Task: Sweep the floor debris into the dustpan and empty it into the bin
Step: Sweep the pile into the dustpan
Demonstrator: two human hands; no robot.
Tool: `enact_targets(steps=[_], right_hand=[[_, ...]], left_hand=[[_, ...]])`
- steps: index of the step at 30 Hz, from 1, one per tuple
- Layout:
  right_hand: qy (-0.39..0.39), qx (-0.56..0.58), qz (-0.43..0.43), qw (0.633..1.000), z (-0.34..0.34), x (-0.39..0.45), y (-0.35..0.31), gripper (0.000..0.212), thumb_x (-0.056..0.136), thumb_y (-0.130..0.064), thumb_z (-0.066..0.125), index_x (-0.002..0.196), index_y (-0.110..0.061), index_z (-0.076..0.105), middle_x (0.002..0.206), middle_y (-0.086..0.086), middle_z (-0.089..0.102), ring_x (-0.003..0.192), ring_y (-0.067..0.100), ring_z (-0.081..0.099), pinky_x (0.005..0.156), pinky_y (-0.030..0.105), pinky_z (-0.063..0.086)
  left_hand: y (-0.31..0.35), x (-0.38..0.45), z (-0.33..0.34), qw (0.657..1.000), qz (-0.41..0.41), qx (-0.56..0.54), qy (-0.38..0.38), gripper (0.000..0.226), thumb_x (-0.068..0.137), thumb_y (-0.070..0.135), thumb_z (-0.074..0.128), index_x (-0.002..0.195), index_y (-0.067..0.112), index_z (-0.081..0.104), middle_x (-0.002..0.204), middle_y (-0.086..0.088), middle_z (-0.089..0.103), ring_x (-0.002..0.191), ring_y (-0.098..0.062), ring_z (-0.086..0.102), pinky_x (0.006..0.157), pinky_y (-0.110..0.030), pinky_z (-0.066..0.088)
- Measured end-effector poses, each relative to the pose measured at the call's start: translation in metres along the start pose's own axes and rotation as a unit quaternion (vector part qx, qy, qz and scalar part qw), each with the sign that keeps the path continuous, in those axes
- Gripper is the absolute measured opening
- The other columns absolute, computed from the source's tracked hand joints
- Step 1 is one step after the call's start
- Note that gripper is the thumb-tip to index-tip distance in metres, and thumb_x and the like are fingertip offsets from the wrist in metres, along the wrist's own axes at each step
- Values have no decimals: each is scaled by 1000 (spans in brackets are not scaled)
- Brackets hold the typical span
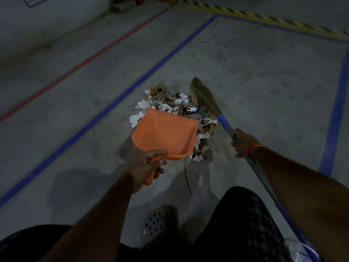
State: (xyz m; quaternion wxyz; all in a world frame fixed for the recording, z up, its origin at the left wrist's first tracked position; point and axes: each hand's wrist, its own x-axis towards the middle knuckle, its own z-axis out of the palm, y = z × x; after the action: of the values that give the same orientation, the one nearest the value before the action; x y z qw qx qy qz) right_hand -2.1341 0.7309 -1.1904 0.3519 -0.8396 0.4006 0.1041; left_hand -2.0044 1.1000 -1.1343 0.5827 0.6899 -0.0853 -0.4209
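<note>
A pile of debris [170, 100], torn white paper, brown scraps and a dark wrapper, lies on the concrete floor in the middle of the head view. My left hand [149, 163] grips the handle of an empty orange dustpan [166, 133], whose front lip sits at the near left edge of the pile. My right hand [242, 142] holds the blue handle of a grass broom [204, 96]. The broom's bristles rest on the floor at the pile's far right side. No bin can be made out clearly.
Blue tape lines [105, 110] mark a rectangle on the floor around the pile, with a red line [79, 65] further left and a yellow-black striped curb [264, 17] at the back. A thin dark stick [188, 178] lies near my shoe [156, 222]. Plastic wrap [302, 250] shows bottom right.
</note>
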Motion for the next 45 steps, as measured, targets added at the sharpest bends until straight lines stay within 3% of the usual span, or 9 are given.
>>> enact_targets(steps=[3, 7, 13, 18, 24, 29, 37, 41, 45], right_hand=[[-3, -68, -2, 998, -5, -2, -8, 32, 85, -9, 60, 105, -28, 44, 101, 17, 58, 65, 30, 64, 45, 35, 53], [-7, -53, 20, 998, -6, -3, -10, 49, 85, -4, 48, 120, -38, 45, 104, 16, 55, 73, 35, 67, 58, 48, 61], [62, -35, -45, 996, -5, -26, 0, 27, 88, -15, 55, 106, -33, 47, 87, 12, 57, 62, 32, 61, 57, 46, 58], [52, 46, -81, 994, 0, -51, 24, 16, 93, -22, 52, 96, -34, 43, 86, 18, 59, 56, 26, 54, 50, 35, 52], [30, 45, -119, 991, 3, -73, 59, 25, 97, -16, 47, 110, -38, 46, 91, 8, 62, 56, 26, 68, 56, 43, 60], [14, 52, -108, 993, -5, -85, 72, 40, 95, -9, 47, 118, -42, 49, 85, 8, 63, 58, 23, 67, 57, 35, 55], [13, 144, -82, 986, -13, -96, 83, 21, 95, -24, 57, 110, -37, 54, 79, 5, 56, 55, 21, 57, 53, 30, 52], [-16, 171, -55, 984, -3, -90, 88, 37, 96, -7, 49, 121, -35, 50, 101, 19, 63, 70, 35, 71, 57, 33, 55], [-51, 158, -9, 986, 12, -86, 88, 56, 96, 0, 46, 139, -36, 39, 119, 16, 53, 75, 33, 73, 69, 40, 60]], left_hand=[[-14, -5, 1, 1000, -12, -4, -16, 28, 99, 3, 61, 124, 15, 67, 101, -8, 71, 73, -18, 65, 57, -26, 50], [-31, -13, 1, 999, -27, -9, -16, 28, 99, 3, 62, 123, 15, 69, 101, -9, 71, 75, -20, 66, 59, -28, 50], [-52, -29, 4, 998, -53, -2, -25, 29, 99, 4, 63, 124, 17, 70, 106, -11, 72, 79, -21, 66, 61, -27, 51], [-73, -45, 9, 997, -64, -27, -15, 30, 99, 0, 61, 124, 14, 68, 103, -11, 70, 75, -20, 66, 59, -28, 50], [-72, -53, -17, 997, -81, 2, 5, 31, 98, -3, 60, 124, 12, 67, 99, -11, 68, 70, -18, 64, 51, -24, 46], [-51, -43, -35, 996, -75, 47, 10, 30, 98, -1, 60, 122, 16, 67, 104, -14, 67, 71, -19, 64, 50, -27, 46], [-59, -33, -9, 998, -51, 24, -10, 33, 100, -2, 57, 128, 13, 65, 104, -13, 67, 72, -17, 64, 52, -27, 47], [-84, -43, -16, 997, -78, 8, 5, 32, 99, -4, 57, 127, 10, 64, 102, -15, 66, 69, -17, 64, 49, -26, 45], [-97, -53, -25, 996, -88, 4, 0, 32, 98, -5, 57, 126, 8, 65, 102, -16, 67, 68, -16, 64, 51, -24, 46]])
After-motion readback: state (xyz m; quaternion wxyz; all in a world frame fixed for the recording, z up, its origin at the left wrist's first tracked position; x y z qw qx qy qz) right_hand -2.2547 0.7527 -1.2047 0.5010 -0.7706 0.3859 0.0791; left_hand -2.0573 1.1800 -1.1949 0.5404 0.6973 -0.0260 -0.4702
